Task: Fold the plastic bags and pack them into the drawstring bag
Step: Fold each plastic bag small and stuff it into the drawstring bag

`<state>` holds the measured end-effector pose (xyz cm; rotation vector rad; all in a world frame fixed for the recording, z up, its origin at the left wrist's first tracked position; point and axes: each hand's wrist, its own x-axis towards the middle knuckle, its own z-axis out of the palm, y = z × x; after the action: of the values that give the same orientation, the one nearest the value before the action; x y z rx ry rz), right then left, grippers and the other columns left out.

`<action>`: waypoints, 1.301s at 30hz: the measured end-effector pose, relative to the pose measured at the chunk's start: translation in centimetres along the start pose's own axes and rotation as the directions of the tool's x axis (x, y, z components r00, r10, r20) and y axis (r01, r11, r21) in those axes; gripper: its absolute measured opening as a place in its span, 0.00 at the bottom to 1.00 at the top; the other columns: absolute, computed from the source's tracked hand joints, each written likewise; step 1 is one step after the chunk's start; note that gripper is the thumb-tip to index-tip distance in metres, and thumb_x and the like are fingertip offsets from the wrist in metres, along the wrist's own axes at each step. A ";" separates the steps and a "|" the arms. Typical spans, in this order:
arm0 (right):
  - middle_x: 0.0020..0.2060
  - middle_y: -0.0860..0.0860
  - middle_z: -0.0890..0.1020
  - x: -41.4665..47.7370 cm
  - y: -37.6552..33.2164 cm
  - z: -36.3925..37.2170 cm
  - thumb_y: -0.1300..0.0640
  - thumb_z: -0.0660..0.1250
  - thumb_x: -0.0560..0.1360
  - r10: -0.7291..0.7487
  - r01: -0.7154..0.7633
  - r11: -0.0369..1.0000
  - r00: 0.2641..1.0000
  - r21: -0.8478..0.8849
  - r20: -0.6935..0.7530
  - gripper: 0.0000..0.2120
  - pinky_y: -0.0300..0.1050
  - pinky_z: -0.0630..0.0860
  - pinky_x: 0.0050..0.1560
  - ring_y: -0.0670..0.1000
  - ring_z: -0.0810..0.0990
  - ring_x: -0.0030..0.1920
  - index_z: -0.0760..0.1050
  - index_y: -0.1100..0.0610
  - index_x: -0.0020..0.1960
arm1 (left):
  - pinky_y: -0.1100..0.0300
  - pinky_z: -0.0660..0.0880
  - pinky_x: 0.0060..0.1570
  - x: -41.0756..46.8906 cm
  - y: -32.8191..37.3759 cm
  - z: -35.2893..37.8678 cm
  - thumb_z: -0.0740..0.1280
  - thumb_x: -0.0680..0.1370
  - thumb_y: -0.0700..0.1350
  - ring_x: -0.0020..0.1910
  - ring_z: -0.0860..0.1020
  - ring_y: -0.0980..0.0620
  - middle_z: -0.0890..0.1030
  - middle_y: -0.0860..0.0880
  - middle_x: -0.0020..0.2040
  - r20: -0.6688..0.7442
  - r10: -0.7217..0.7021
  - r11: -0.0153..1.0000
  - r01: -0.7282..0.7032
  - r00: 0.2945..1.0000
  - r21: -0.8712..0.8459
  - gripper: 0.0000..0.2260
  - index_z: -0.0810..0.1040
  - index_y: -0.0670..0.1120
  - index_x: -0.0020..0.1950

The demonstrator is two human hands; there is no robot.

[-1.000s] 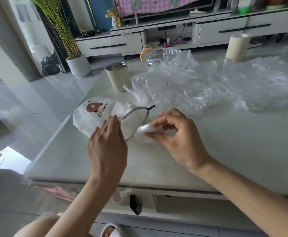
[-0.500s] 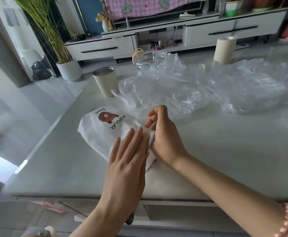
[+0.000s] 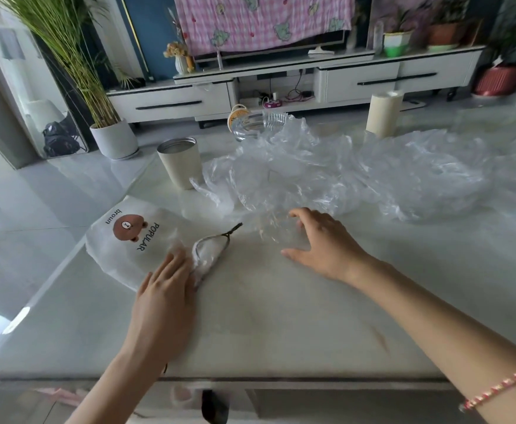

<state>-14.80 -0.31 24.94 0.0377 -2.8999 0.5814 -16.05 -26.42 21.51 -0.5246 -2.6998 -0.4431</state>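
So the drawstring bag is lying flat on the left side of the pale surface. It's white, with a brown bear and "POPULAR" printed on it. Its mouth faces right, and the dark cord loops out there with the knotted end pointing away toward the plastic.

The left hand is laid flat on the near right corner of that bag, right by the mouth. Its fingers are straight and together, pressing down rather than grabbing anything.

The right hand is further right, palm down with the fingers spread and slightly bent over the near edge of the plastic bags. Thumb and fingers sit either side of a bit of clear film, but it looks relaxed, not clamped on anything. There's a pink beaded bracelet on that wrist.

The plastic is one big crumpled see-through heap across the middle and right of the surface, none of it looking folded. The drawstring bag is just beside its left end.

Behind it there's a beige cup with a metal lid, a glass dish and an upright paper roll.
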 end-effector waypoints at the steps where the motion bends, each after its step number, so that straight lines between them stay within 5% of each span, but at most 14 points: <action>1: 0.62 0.54 0.72 0.1 0.1 0.5 0.45 0.66 0.74 0.010 -0.010 0.999 1.000 -0.045 -0.002 0.27 0.46 0.62 0.62 0.56 0.69 0.63 0.64 0.56 0.68 | 0.50 0.72 0.57 0.3 0.2 0.0 0.55 0.77 0.46 0.61 0.75 0.41 0.79 0.41 0.60 0.017 -0.020 1.000 0.020 1.000 -0.008 0.18 0.79 0.39 0.57; 6: 0.45 0.56 0.78 1.0 0.3 1.8 0.60 0.65 0.74 0.021 -0.011 0.999 0.972 0.045 -0.236 0.05 0.48 0.67 0.52 0.59 0.74 0.51 0.78 0.60 0.45 | 0.40 0.67 0.64 0.5 4.0 -1.1 0.52 0.75 0.55 0.67 0.69 0.36 0.75 0.38 0.64 -0.043 -0.098 0.988 0.092 0.994 -0.124 0.26 0.76 0.41 0.62; 10: 0.41 0.51 0.77 1.1 0.6 0.8 0.61 0.69 0.71 0.108 -0.042 0.966 0.961 0.253 -0.254 0.01 0.46 0.69 0.51 0.52 0.73 0.45 0.80 0.57 0.40 | 0.55 0.59 0.67 1.0 7.6 -2.8 0.59 0.79 0.52 0.72 0.63 0.45 0.72 0.44 0.68 -0.069 -0.085 0.963 0.064 0.994 -0.261 0.19 0.76 0.43 0.64; 14: 0.36 0.41 0.72 0.2 0.3 -0.9 0.58 0.72 0.69 0.122 -0.038 0.930 0.971 0.367 -0.208 0.04 0.36 0.64 0.39 0.43 0.70 0.37 0.79 0.52 0.36 | 0.65 0.55 0.65 2.2 10.3 -3.1 0.64 0.78 0.44 0.72 0.62 0.48 0.71 0.45 0.69 -0.107 -0.027 0.934 -0.013 0.994 -0.356 0.14 0.76 0.44 0.63; 20: 0.40 0.42 0.77 -2.7 0.9 -4.5 0.58 0.72 0.71 -0.048 0.061 0.941 0.998 0.334 -0.048 0.07 0.25 0.66 0.42 0.41 0.73 0.42 0.77 0.48 0.37 | 0.49 0.51 0.72 3.7 11.8 -0.9 0.69 0.73 0.36 0.75 0.56 0.43 0.65 0.42 0.73 -0.042 0.166 0.965 -0.171 0.985 -0.197 0.26 0.68 0.43 0.71; 22: 0.42 0.42 0.79 -4.1 1.7 -6.1 0.58 0.72 0.71 -0.076 0.049 0.928 0.995 0.369 0.059 0.08 0.24 0.66 0.46 0.40 0.75 0.45 0.77 0.47 0.36 | 0.43 0.53 0.69 4.0 11.8 -0.2 0.74 0.67 0.34 0.72 0.60 0.37 0.69 0.38 0.69 0.000 0.263 0.962 -0.262 0.965 -0.073 0.25 0.75 0.42 0.63; 26: 0.48 0.40 0.81 -7.1 4.9 -9.5 0.57 0.72 0.71 -0.013 -0.094 0.945 0.947 0.315 0.322 0.09 0.27 0.68 0.53 0.34 0.76 0.49 0.78 0.45 0.34 | 0.38 0.60 0.65 3.3 12.7 0.1 0.72 0.65 0.35 0.66 0.72 0.40 0.80 0.42 0.57 -0.036 0.411 0.911 -0.412 0.911 -0.003 0.06 0.78 0.45 0.38; 28: 0.47 0.40 0.82 -8.3 6.5 -10.7 0.54 0.73 0.70 0.047 -0.166 0.956 0.901 0.242 0.430 0.09 0.31 0.71 0.55 0.33 0.77 0.48 0.78 0.44 0.34 | 0.52 0.75 0.58 2.0 13.9 -0.8 0.66 0.70 0.42 0.54 0.80 0.50 0.82 0.51 0.46 0.056 0.471 0.877 -0.461 0.880 -0.136 0.02 0.77 0.48 0.38; 30: 0.45 0.37 0.81 -9.6 7.3 -11.7 0.50 0.74 0.68 0.098 -0.223 0.957 0.850 0.185 0.518 0.05 0.33 0.73 0.52 0.33 0.77 0.45 0.79 0.42 0.37 | 0.62 0.73 0.51 0.8 15.2 -1.9 0.60 0.78 0.53 0.51 0.76 0.59 0.78 0.57 0.47 0.328 0.450 0.887 -0.374 0.831 -0.271 0.08 0.76 0.52 0.44; 32: 0.43 0.33 0.80 -10.5 7.5 -12.5 0.47 0.74 0.67 0.143 -0.255 0.958 0.819 0.129 0.556 0.07 0.29 0.72 0.46 0.32 0.77 0.42 0.79 0.42 0.44 | 0.65 0.70 0.55 0.1 15.7 -2.7 0.55 0.72 0.70 0.56 0.71 0.65 0.75 0.61 0.55 0.505 0.416 0.904 -0.283 0.756 -0.322 0.21 0.75 0.56 0.50; 35: 0.39 0.35 0.81 -10.8 6.7 -13.1 0.47 0.71 0.69 0.174 -0.228 0.962 0.935 0.148 0.308 0.03 0.29 0.73 0.43 0.36 0.78 0.40 0.79 0.44 0.42 | 0.66 0.69 0.55 0.3 16.1 -2.6 0.49 0.71 0.71 0.54 0.71 0.66 0.75 0.63 0.54 0.350 0.364 0.890 -0.212 0.863 -0.403 0.26 0.76 0.57 0.53; 37: 0.37 0.40 0.81 -10.4 5.5 -11.7 0.52 0.68 0.72 0.171 -0.161 0.951 0.985 0.266 -0.016 0.01 0.28 0.71 0.44 0.38 0.78 0.41 0.78 0.47 0.42 | 0.67 0.70 0.55 0.8 16.2 -1.5 0.52 0.78 0.61 0.55 0.75 0.58 0.79 0.58 0.54 0.141 0.375 0.876 -0.301 0.916 -0.376 0.20 0.79 0.52 0.54; 39: 0.45 0.41 0.81 -9.5 3.9 -8.9 0.57 0.64 0.76 0.109 -0.061 0.953 0.983 0.296 -0.150 0.05 0.24 0.68 0.49 0.39 0.76 0.48 0.78 0.51 0.49 | 0.61 0.69 0.61 1.2 16.1 0.4 0.54 0.78 0.51 0.60 0.77 0.48 0.81 0.49 0.57 0.091 0.392 0.898 -0.360 0.915 -0.253 0.18 0.80 0.45 0.56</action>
<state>-4.15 6.63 29.82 -0.0921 -2.6441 0.9732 -10.64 -11.75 25.38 -1.1619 -2.5952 -0.6334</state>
